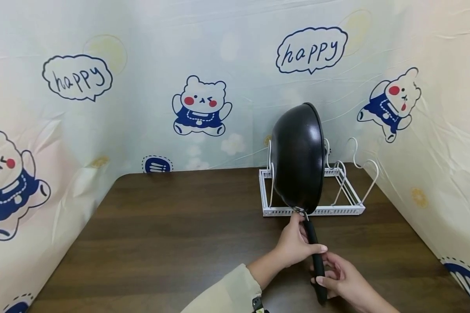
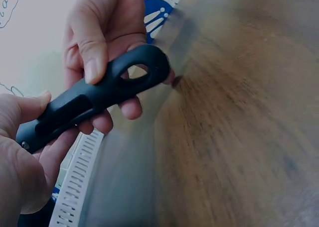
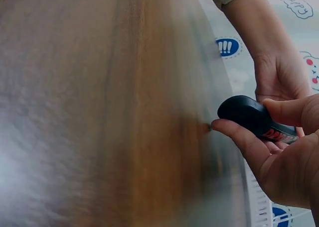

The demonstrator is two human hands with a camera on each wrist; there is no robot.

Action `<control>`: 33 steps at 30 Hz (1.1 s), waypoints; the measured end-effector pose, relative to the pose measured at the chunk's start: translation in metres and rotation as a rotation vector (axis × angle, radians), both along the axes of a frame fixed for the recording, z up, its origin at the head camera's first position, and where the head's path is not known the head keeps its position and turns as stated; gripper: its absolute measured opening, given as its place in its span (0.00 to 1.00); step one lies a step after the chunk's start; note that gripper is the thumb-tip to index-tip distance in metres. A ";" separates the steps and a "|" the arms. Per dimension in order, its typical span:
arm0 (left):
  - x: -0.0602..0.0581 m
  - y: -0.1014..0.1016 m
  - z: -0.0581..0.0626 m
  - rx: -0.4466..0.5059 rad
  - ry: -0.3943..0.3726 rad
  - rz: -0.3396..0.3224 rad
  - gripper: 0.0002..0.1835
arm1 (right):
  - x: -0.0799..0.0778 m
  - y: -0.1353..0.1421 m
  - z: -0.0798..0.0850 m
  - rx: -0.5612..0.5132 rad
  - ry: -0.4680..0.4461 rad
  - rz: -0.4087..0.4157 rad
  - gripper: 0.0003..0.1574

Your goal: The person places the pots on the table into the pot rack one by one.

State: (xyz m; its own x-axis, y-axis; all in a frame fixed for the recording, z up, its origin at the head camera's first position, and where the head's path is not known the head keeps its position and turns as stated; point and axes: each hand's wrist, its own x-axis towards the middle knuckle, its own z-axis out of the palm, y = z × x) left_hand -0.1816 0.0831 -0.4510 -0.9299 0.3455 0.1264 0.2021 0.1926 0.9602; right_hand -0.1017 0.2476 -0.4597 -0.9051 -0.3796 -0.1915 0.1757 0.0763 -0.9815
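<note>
A black wok (image 1: 297, 152) stands on its side over the left part of a white rack (image 1: 338, 210), its long black handle (image 1: 318, 265) pointing toward me. My left hand (image 1: 295, 243) grips the handle's upper part close to the wok, thumb across the top. Farther down, my right hand (image 1: 344, 280) holds the handle near its end, thumb on one side and fingers on the other. The left wrist view shows the hanging hole at the tip of the handle (image 2: 107, 87) and both hands around it. Part of the rack is hidden behind the wok.
Curved white wire dividers (image 1: 372, 178) rise from the rack's right side. The rack sits at the back right of a brown wooden table (image 1: 172, 234). A printed cloth (image 1: 141, 108) with bears hangs behind and along both sides.
</note>
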 end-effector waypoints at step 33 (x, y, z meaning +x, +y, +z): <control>0.000 0.001 0.007 0.136 -0.294 -0.036 0.33 | -0.022 0.025 0.013 0.297 0.086 0.060 0.34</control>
